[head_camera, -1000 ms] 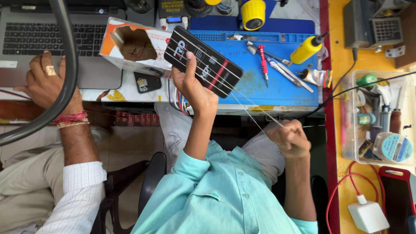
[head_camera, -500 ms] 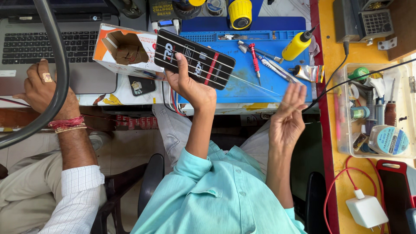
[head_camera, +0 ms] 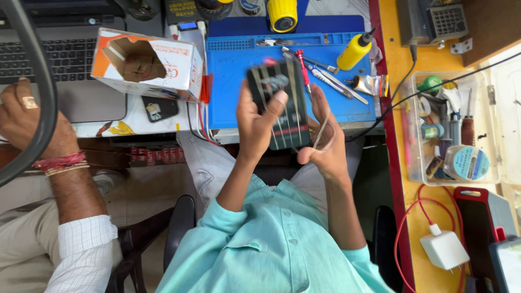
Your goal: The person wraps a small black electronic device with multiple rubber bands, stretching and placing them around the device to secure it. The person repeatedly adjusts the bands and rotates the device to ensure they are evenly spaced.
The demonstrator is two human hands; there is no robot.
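Head view: the left hand (head_camera: 259, 116) grips a dark phone (head_camera: 279, 106) above the blue mat (head_camera: 233, 81), while the right hand (head_camera: 324, 135) pinches a thin wire (barely visible) at its edge. Keeping the wire taut and the phone steady looks wise.

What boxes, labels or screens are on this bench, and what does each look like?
Cardboard box: left of the blue mat, white and orange, torn open on one face.
Phone: held in the left hand over the mat, dark screen with pale bands.
Laptop: far left, grey, dark keys.
Tape roll: right-hand clear tray, round pale-blue label.
Small phone: below the box, black.
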